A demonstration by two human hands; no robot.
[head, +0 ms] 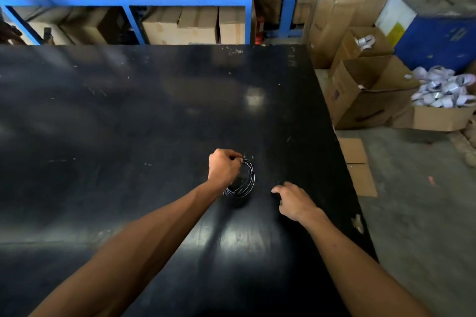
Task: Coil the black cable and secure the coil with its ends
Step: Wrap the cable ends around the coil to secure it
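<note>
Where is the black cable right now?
In the head view, the black cable hangs as a coil from the left hand over the black table, left of the right hand.

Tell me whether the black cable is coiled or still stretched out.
Coiled: the black cable forms stacked loops gripped by the left hand above the black table. Whether its ends are tied, cannot tell.

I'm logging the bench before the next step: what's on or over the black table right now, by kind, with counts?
Black cable coils: 1, the black cable, held in loops by the left hand
Hands: 2, the left on the coil; the right hand pinches something small and dark, too indistinct to name
Tables: 1, the black table
Total: 4
</note>
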